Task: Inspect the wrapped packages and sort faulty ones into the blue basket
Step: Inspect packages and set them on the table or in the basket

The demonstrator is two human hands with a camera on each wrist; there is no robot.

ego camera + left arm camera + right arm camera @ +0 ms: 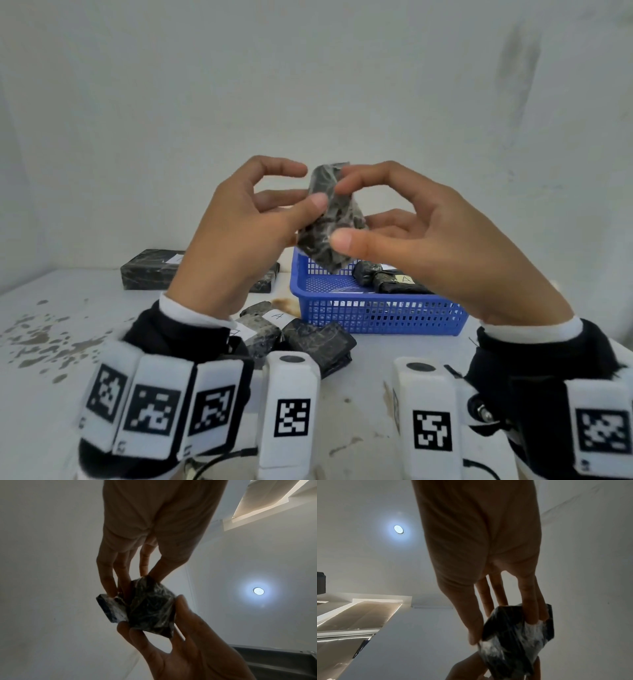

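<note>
A dark package [329, 222] wrapped in crinkled clear film is held upright in the air, above the back left corner of the blue basket [376, 318]. My left hand [305, 192] pinches its left side, thumb in front and fingers behind. My right hand [342, 214] pinches its right side between thumb and forefinger. In the left wrist view, the package [150, 608] sits between the left hand [132, 582] and the right hand's fingers below. In the right wrist view, the right hand [503, 628] holds the package [513, 642] by the loose film at its end.
The basket holds a few dark labelled packages [387, 279]. A pile of small wrapped packages [298, 332] lies on the white table [68, 342] in front of the basket's left end. A larger wrapped block [150, 270] lies at the back left. A wall stands close behind.
</note>
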